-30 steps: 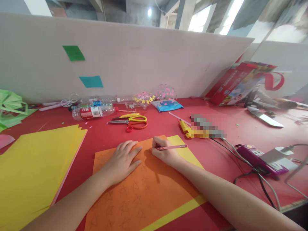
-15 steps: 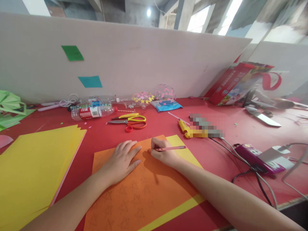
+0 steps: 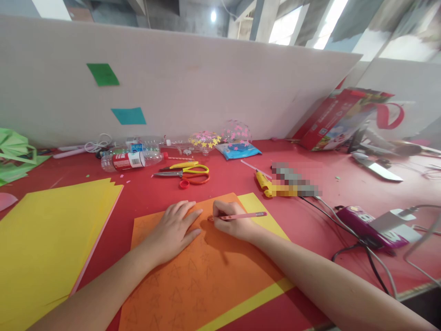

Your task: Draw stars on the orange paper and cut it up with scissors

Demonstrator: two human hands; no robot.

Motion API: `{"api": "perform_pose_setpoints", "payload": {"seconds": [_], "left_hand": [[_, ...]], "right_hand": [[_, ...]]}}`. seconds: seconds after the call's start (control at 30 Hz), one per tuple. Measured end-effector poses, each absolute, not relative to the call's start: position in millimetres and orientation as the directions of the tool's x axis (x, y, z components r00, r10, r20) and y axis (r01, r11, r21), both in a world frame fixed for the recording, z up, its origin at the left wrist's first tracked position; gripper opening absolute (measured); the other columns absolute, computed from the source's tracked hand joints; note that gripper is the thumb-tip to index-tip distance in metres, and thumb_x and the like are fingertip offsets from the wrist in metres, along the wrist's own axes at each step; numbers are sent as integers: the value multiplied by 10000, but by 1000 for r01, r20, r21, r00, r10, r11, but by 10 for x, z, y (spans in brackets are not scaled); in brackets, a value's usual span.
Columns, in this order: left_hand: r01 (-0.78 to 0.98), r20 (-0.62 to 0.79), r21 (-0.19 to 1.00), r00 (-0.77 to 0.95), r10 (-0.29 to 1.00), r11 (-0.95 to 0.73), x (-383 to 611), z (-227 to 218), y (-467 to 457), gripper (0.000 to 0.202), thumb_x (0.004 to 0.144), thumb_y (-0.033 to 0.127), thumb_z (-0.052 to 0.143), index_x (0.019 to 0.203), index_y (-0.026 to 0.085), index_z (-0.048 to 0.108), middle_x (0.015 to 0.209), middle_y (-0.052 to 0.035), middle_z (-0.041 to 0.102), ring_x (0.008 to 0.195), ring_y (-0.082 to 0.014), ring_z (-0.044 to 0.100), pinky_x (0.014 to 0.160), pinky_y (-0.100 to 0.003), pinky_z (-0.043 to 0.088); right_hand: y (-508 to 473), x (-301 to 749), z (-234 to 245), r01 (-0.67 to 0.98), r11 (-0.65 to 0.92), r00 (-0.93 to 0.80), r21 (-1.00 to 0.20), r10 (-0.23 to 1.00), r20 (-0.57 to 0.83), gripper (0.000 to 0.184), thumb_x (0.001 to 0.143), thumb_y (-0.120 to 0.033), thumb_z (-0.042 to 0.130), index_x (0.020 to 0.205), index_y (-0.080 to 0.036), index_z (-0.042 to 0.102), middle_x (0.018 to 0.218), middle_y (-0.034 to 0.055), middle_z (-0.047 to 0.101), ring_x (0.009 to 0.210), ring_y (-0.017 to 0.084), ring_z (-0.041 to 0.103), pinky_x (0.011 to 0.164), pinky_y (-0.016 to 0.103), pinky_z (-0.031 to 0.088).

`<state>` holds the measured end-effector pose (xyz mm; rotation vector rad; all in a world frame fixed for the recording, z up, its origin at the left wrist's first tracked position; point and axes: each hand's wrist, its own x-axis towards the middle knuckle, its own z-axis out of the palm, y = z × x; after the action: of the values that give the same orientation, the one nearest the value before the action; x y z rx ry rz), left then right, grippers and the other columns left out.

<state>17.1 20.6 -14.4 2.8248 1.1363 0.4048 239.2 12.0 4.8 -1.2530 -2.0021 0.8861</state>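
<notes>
My left hand (image 3: 174,230) lies flat, fingers spread, on an orange paper sheet (image 3: 213,280) marked with several pencilled stars. Just to its right, my right hand (image 3: 229,223) is closed on a pink pencil (image 3: 246,215), whose tip touches the orange sheet near its far edge. A yellow sheet (image 3: 262,216) lies under the orange one and shows at its right and near edges. Both sheets rest on the red table (image 3: 310,220).
A stack of yellow paper (image 3: 48,239) lies at left. Behind are scissors (image 3: 188,174), a plastic bottle (image 3: 132,161), a yellow cutter (image 3: 264,183), star-covered domes (image 3: 220,137) and a red box (image 3: 339,119). A purple device (image 3: 365,225) with cables sits at right. A white partition (image 3: 206,87) backs the table.
My right hand and the pencil have shifted slightly left across the orange sheet, closer to my left hand. The left hand has stayed put.
</notes>
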Motion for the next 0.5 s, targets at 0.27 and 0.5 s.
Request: {"api": "perform_pose_setpoints", "payload": {"seconds": [0.27, 0.5], "left_hand": [[674, 207, 136, 697, 686, -726, 177, -149, 208, 434, 1000, 457, 365, 1322, 193, 487, 1389, -155, 471, 1288, -330, 398, 1029, -527, 362], [698, 197, 55, 694, 693, -714, 165, -129, 232, 451, 1011, 453, 330, 1328, 186, 508, 1414, -142, 476, 1300, -328, 394, 1047, -519, 334]], "right_hand": [[162, 2408, 30, 406, 268, -304, -874, 941, 148, 101, 729, -207, 479, 646, -214, 421, 568, -45, 475, 513, 108, 428, 484, 221, 311], [140, 2447, 52, 286, 113, -280, -952, 960, 29, 67, 746, -234, 526, 748, -234, 459, 584, -54, 512, 480, 114, 439, 472, 226, 337]]}}
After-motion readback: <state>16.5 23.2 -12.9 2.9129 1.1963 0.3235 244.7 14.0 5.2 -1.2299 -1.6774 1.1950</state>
